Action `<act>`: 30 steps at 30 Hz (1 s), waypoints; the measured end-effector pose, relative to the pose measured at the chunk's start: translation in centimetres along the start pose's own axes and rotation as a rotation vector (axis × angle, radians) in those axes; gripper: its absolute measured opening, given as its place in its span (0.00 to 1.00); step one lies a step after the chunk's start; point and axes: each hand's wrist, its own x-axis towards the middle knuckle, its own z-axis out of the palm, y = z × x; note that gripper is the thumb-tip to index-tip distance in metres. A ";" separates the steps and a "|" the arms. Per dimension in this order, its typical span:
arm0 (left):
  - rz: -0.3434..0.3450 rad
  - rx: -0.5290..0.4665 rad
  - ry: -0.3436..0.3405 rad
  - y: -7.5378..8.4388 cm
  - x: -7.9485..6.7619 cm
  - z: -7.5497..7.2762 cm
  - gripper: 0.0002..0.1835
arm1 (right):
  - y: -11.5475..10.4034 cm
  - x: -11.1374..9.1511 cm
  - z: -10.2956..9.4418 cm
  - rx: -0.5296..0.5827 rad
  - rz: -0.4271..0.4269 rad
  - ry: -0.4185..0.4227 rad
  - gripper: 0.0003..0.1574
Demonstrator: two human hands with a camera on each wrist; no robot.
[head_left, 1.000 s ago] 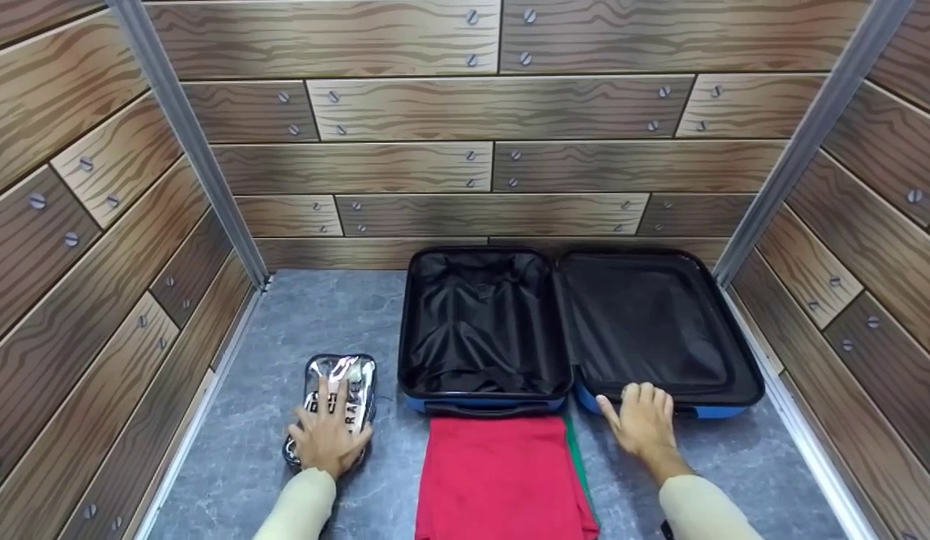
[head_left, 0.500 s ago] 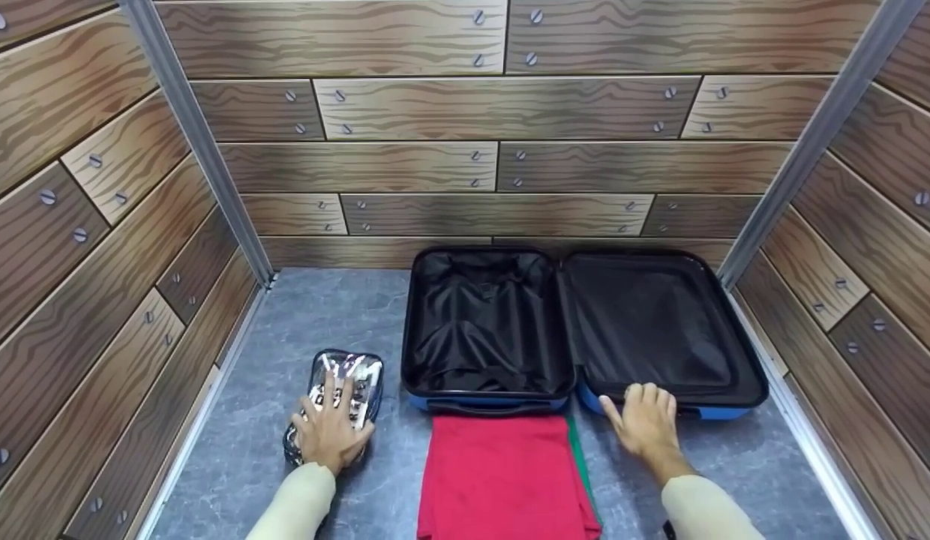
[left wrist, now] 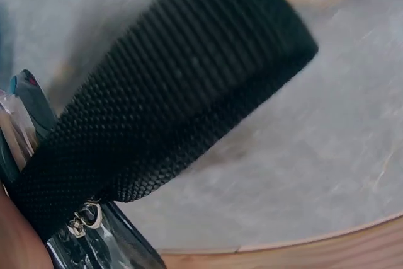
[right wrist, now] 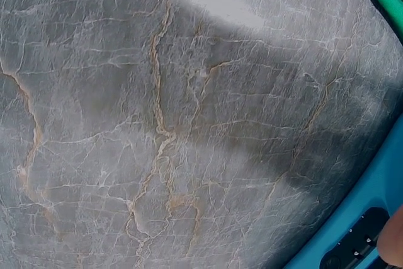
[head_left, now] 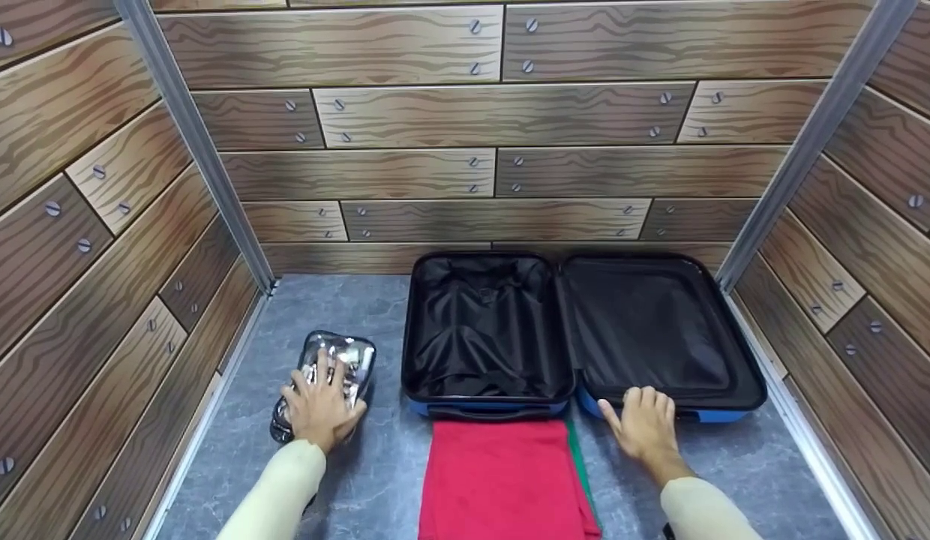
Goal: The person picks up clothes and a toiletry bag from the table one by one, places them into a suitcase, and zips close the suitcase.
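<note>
My left hand (head_left: pixel 321 409) lies spread over a clear plastic zip pouch (head_left: pixel 358 352) with black edging, its fingers straight across the top. The left wrist view shows the pouch's black woven strap loop (left wrist: pixel 170 86) and a zipper pull (left wrist: pixel 85 218); what the pouch contains is unclear. My right hand (head_left: pixel 645 427) rests on the near rim of an open suitcase (head_left: pixel 660 330), thumb out to the side. A fingertip touches beside the black lock (right wrist: pixel 356 240) on the blue shell (right wrist: pixel 371 187) in the right wrist view.
The suitcase's other half (head_left: pixel 484 322), lined in black fabric, lies flat to the left of the hinge. Folded red cloth (head_left: pixel 502 480) with green cloth (head_left: pixel 581 465) beneath sits in front. Wood-patterned walls (head_left: pixel 405 112) enclose the grey marbled floor (head_left: pixel 337 300).
My left hand and the pouch have shifted slightly forward and left, and the pouch has turned a little. The right hand stays on the suitcase rim.
</note>
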 end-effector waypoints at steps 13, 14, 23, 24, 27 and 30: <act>0.009 -0.011 0.057 5.7 4.7 -5.2 0.47 | 0.8 -0.1 -0.1 0.002 0.050 -0.059 0.31; 0.017 -0.018 0.059 6.4 4.8 -5.4 0.47 | 0.8 -0.1 -0.1 0.004 0.057 -0.063 0.30; 0.023 -0.122 0.051 12.6 5.2 -5.8 0.47 | 0.4 -0.1 0.0 -0.002 0.055 -0.068 0.31; 0.023 -0.141 0.055 13.3 5.1 -5.6 0.47 | 0.3 -0.1 0.0 -0.001 0.050 -0.062 0.30; 0.004 -0.199 0.082 15.3 4.7 -4.9 0.47 | 0.1 -0.1 -0.1 0.005 0.031 -0.042 0.30; -0.054 -0.275 0.114 17.1 4.3 -3.6 0.46 | -0.1 0.1 -0.2 0.013 0.021 -0.031 0.30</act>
